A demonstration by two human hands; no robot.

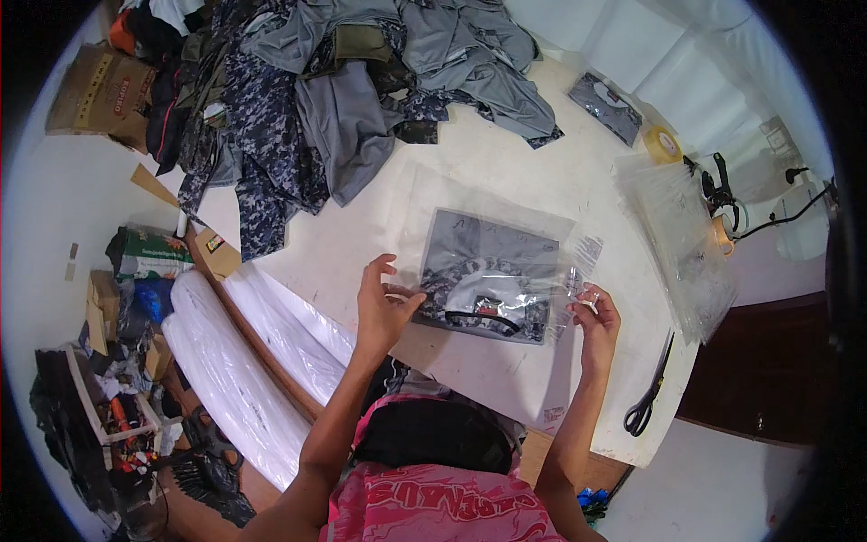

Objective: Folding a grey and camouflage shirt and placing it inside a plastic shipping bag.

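A folded grey and camouflage shirt lies in front of me on the white table. Around it is a clear plastic bag, whose loose part spreads past the shirt's far edge. At the shirt's left side is my left hand, fingers apart and curved, the thumb by the bag's edge. My right hand has its fingers pinched together at the bag's right edge, with a bit of clear plastic showing at the fingertips.
Grey and camouflage garments heap at the far left. Another packed shirt, a tape roll and a stack of clear bags lie right. Black-handled scissors rest near the right edge. White wrapped rolls lean at left.
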